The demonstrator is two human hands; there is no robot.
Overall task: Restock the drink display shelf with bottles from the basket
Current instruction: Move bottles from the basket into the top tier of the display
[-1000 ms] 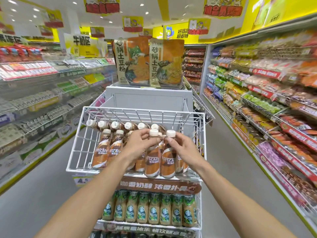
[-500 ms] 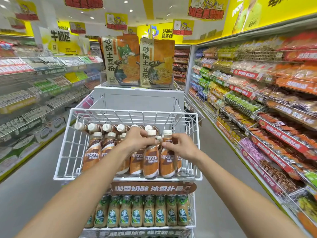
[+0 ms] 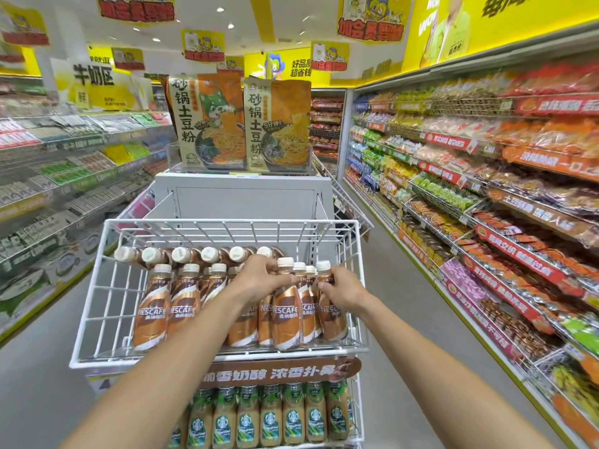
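Over the last 1 second little has shifted. The left grip (image 3: 259,280) stays curled round the neck of a front coffee bottle (image 3: 287,315), and the right grip (image 3: 345,291) stays round the next bottle (image 3: 330,319) at its 3 o'clock. Both stand upright in the wire shelf's (image 3: 227,222) 4 o'clock corner, touching neighbours. Placement looks nearly done, so letting go seems next. The supply basket is out of view.
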